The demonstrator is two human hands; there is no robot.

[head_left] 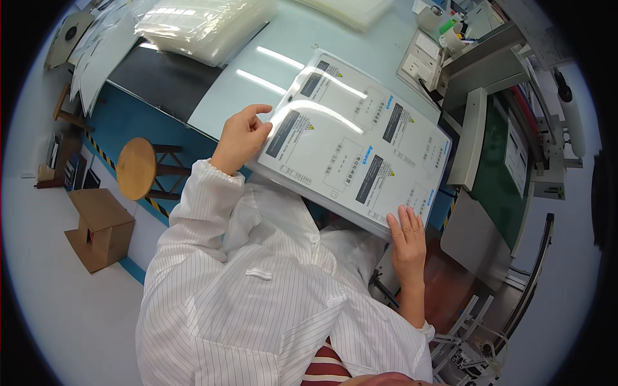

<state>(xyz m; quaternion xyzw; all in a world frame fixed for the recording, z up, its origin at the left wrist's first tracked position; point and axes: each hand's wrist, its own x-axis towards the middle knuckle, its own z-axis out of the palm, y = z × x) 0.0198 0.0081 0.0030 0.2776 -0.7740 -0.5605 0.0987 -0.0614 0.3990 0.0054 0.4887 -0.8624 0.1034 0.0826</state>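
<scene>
A thick stack of clear plastic sheets printed with labels lies turned at an angle on the light work table, its near edge facing my body. Dark text blocks, blue lettering and small yellow triangles repeat across the top sheet. My left hand is at the stack's left edge. Its index finger reaches out, apart from the bent thumb, and nothing shows between them. With fingers stretched out, my right hand rests flat on the stack's near right corner.
Plastic-wrapped sheets stand at the back left, beside a dark panel. A machine with a green bed is to the right. A round wooden stool and an open cardboard box stand on the left floor.
</scene>
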